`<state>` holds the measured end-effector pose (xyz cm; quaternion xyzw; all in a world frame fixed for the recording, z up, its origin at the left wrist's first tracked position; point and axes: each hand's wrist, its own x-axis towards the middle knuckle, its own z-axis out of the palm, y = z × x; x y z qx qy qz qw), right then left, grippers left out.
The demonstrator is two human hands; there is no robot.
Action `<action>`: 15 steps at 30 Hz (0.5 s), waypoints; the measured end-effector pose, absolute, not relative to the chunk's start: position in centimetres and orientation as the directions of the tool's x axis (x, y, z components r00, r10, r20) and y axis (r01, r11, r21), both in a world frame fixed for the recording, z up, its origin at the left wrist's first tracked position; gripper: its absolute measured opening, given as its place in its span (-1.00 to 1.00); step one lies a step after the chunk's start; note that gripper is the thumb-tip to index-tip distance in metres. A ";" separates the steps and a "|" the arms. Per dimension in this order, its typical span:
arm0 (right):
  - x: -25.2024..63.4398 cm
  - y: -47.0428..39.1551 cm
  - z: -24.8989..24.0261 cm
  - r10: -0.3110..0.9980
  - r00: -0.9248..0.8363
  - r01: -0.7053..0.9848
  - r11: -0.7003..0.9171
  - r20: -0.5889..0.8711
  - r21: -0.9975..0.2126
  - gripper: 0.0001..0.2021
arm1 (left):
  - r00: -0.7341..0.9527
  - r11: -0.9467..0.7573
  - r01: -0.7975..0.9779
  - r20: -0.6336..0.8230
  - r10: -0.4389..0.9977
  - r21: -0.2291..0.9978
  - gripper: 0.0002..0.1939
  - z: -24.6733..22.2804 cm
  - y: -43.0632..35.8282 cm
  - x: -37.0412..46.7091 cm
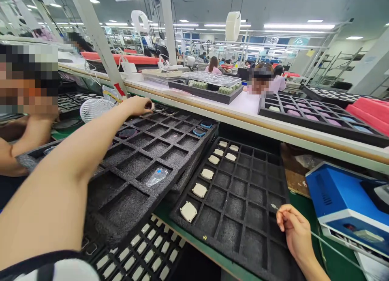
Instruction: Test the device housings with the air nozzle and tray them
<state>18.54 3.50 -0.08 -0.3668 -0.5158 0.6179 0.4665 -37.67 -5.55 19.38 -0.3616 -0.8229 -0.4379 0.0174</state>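
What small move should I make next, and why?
Probably bring the left hand, with the pale piece it seems to grip, toward the cable: that hand is at the far end of the left foam tray, and the right hand holds the cable near its free tip.

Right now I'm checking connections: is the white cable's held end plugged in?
Unplugged: the white cable shows its tip free beyond the right hand, over the black foam tray.
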 end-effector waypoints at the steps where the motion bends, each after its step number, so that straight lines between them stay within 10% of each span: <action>1: 18.5 3.5 -0.1 0.954 -0.299 -0.206 -0.037 0.027 -0.978 -0.89 | -0.711 0.331 0.638 0.366 0.601 0.696 -0.81 19.9 -5.9 -36.1; 5: 18.4 3.5 -0.3 0.946 -0.321 -0.221 -0.033 0.041 -0.975 -0.90 | -0.557 0.121 0.723 0.469 0.685 0.680 -0.65 21.7 -9.5 -25.0; 8: 18.5 3.6 -0.3 0.938 -0.342 -0.228 -0.023 0.058 -0.973 -0.91 | -0.484 -0.290 0.318 0.417 0.769 0.903 -0.70 21.0 -14.5 -13.6; 15: 18.3 3.7 -0.6 0.922 -0.365 -0.229 0.043 0.127 -0.972 -0.94 | 0.001 -0.018 -0.423 0.020 1.000 0.906 -0.56 11.9 -17.7 1.2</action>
